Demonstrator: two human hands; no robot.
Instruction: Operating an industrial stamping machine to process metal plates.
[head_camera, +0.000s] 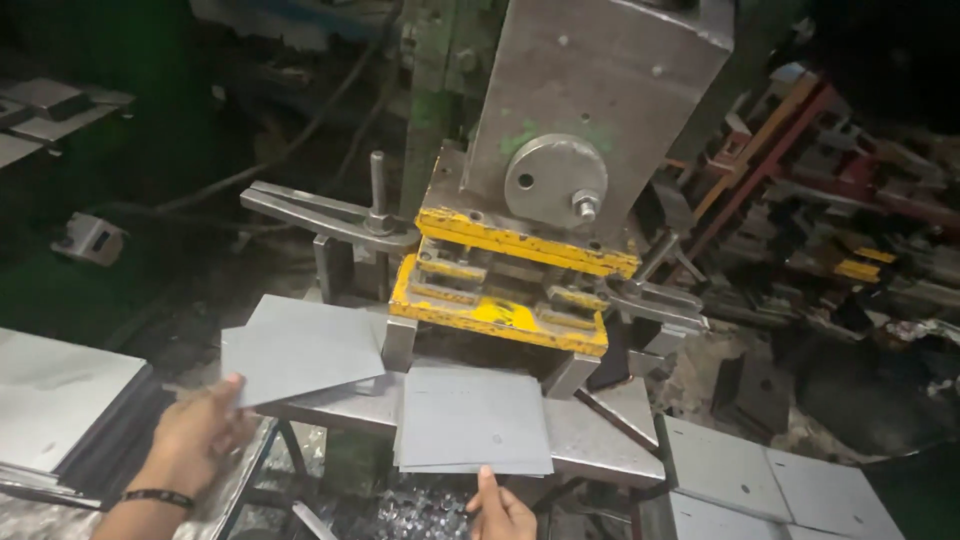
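My left hand (198, 432) pinches the near corner of a flat grey metal sheet (300, 350) and holds it level over the left part of the press table (590, 435). My right hand (500, 508) touches the front edge of a small stack of grey sheets (472, 418) lying on the table in front of the die. A black band circles my left wrist. Just behind the stack sits the yellow press die (500, 290), under the grey steel ram housing (590, 100).
A pile of larger grey sheets (60, 395) lies at the far left. More cut sheets (770, 480) lie at the lower right. A clamp bar with an upright bolt (340, 215) juts left of the die. Red and yellow metal frames (800, 180) crowd the right background.
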